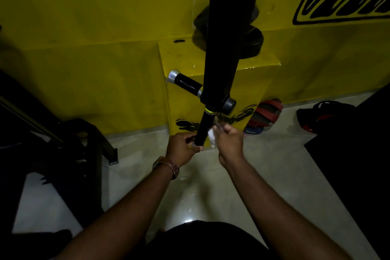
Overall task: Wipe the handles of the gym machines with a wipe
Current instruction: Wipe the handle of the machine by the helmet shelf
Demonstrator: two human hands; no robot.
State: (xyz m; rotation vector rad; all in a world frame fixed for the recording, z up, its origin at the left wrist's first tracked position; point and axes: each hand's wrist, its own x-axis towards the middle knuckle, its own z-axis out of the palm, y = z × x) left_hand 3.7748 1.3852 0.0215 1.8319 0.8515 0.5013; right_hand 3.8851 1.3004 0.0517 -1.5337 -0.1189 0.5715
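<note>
A black machine arm point(230, 17) hangs down in front of a yellow wall. At its foot a black handle point(204, 126) points down toward me, and a second black handle point(187, 82) with a silver end cap sticks out to the left. My left hand point(182, 150) grips the lower end of the near handle. My right hand point(229, 142) holds a white wipe point(212, 136) against that handle's right side. Most of the wipe is hidden by my fingers.
Black weight plates point(252, 42) rest on a yellow ledge behind the arm. Red and blue slippers point(264, 115) and dark sandals point(318, 115) lie on the pale tiled floor point(211, 192) at right. A dark machine frame point(69, 145) stands left, a black mat point(363, 154) right.
</note>
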